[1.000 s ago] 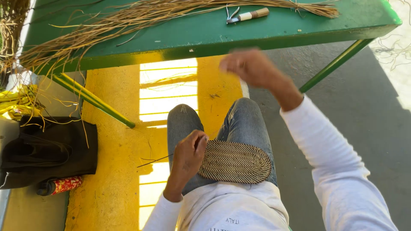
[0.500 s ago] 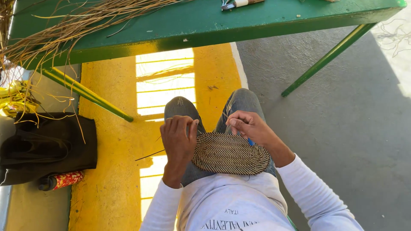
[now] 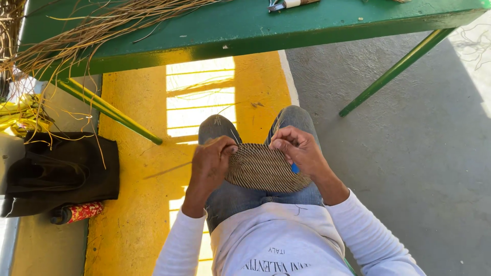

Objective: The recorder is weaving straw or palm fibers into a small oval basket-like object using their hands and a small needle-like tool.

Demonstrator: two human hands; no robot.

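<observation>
Head view: green table (image 3: 245,30) ahead

You have one view only, from the camera on your head, so no second view shares any part of the scene. It looks steeply down over your chest onto your lap, close enough that your left hand (image 3: 210,162) and right hand (image 3: 302,151) fill the middle of the picture. Beyond the fingers (image 3: 282,142), toward the top edge, runs the green bench (image 3: 245,28); the yellow and grey floor (image 3: 409,168) spreads out to both sides of them.
</observation>
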